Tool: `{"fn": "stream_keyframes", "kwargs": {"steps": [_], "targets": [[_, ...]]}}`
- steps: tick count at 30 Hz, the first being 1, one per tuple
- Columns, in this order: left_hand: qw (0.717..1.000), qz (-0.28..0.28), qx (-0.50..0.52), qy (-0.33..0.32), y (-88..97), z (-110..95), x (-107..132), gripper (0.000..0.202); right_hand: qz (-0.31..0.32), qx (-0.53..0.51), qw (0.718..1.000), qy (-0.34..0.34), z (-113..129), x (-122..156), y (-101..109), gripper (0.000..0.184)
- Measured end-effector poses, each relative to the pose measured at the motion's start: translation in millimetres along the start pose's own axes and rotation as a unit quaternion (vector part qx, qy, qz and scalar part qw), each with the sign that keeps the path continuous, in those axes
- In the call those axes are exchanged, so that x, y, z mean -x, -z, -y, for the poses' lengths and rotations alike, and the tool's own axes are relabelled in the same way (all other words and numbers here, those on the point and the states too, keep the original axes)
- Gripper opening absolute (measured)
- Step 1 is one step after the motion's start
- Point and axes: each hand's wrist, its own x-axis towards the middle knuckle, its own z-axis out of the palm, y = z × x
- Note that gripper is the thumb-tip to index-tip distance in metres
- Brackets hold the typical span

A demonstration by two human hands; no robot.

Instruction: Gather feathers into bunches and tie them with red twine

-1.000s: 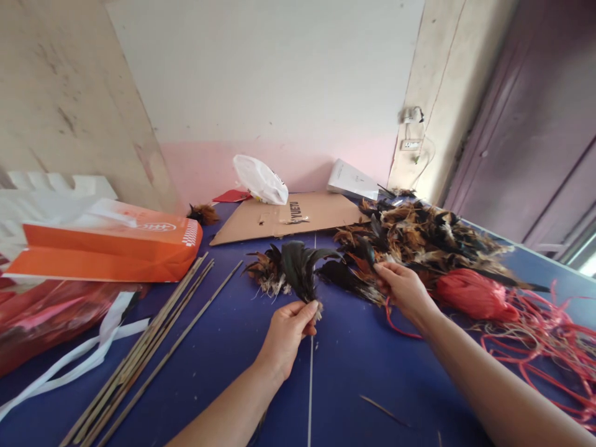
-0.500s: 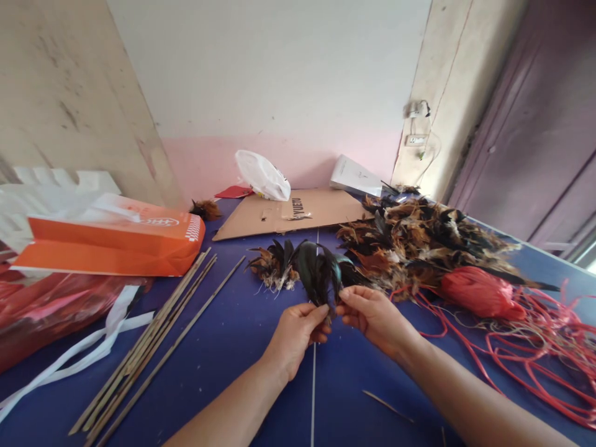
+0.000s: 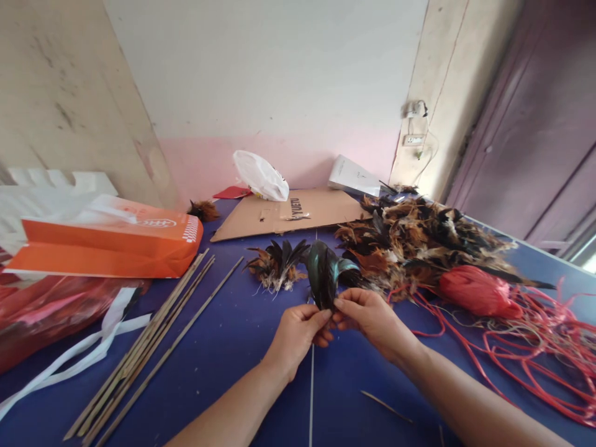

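Both my hands meet over the middle of the blue table point(image 3: 223, 366). My left hand point(image 3: 298, 335) pinches the base of a small bunch of dark green-black feathers point(image 3: 323, 276) that stands upright. My right hand point(image 3: 372, 320) pinches the same bunch at its base from the right. A smaller tuft of brown and black feathers point(image 3: 274, 267) lies just behind to the left. A big heap of brown, orange and black feathers point(image 3: 419, 239) lies to the right.
Thin bamboo sticks point(image 3: 149, 351) lie at the left. An orange bag point(image 3: 107, 245) and red plastic point(image 3: 41, 316) sit far left. Red string point(image 3: 526, 347) and a red bundle point(image 3: 475, 292) lie at the right. Flat cardboard point(image 3: 288, 214) and a white bag point(image 3: 258, 177) are at the back.
My right hand left the big feather heap and came left with feathers, joining my left hand at the bunch. The bunch now stands more upright and tighter.
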Motion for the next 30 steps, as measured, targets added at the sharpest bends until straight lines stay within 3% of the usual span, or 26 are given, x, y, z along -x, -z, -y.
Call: {"fn": "stream_keyframes", "kwargs": {"steps": [11, 18, 23, 30], "targets": [[0.996, 0.018, -0.067, -0.048, -0.9, -0.7, 0.8, 0.023, -0.055, 0.083, 0.994, 0.049, -5.3, 1.0, -5.0, 0.018], [0.990, 0.038, -0.105, -0.090, 4.3, 1.3, -2.4, 0.023, -0.043, 0.156, 0.982, 0.094, -5.4, 4.3, -5.0, 0.012], [0.988, 0.083, -0.103, -0.081, 4.4, -0.4, -0.5, 0.022, -0.024, 0.164, 0.981, 0.099, -2.1, 8.0, -6.7, 0.013], [0.991, 0.095, -0.068, -0.062, 1.3, -3.5, 1.0, 0.017, -0.061, 0.140, 0.985, 0.082, -7.7, 4.0, -3.3, 0.025]]}}
